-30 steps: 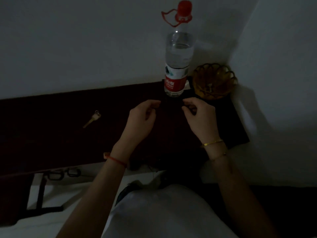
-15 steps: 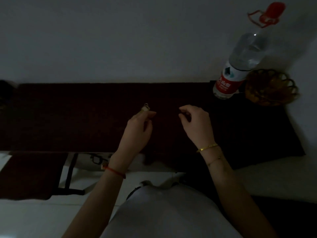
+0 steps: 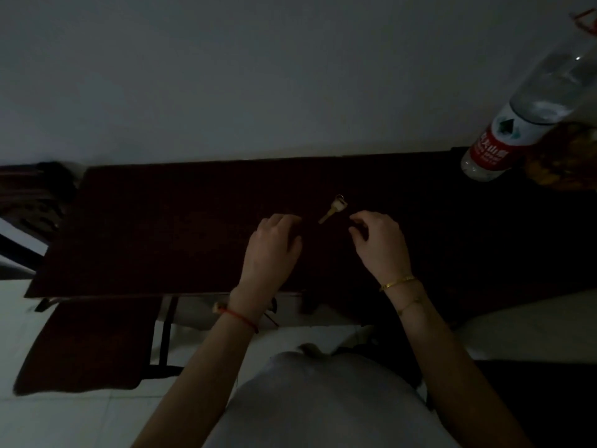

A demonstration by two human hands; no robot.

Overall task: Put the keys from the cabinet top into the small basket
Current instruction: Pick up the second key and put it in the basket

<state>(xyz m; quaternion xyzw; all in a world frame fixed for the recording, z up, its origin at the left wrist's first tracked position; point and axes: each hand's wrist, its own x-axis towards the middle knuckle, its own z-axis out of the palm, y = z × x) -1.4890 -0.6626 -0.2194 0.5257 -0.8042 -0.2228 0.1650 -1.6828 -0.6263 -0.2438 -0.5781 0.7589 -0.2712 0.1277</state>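
A small brass key with a little ring lies flat on the dark cabinet top, between my two hands. My left hand rests just left of the key, fingers curled, holding nothing that I can see. My right hand hovers just right of the key, its fingers bent and slightly apart, empty. The small amber basket stands at the far right behind the bottle, cut off by the frame edge. The scene is very dim.
A clear water bottle with a red label stands at the back right, next to the basket. A pale wall runs behind the cabinet. An open dark cabinet door hangs below the front edge at left, over a light floor.
The view has swung left, so bottle and basket slid to the right edge. The key, far left of my hands a second ago, now lies between them.
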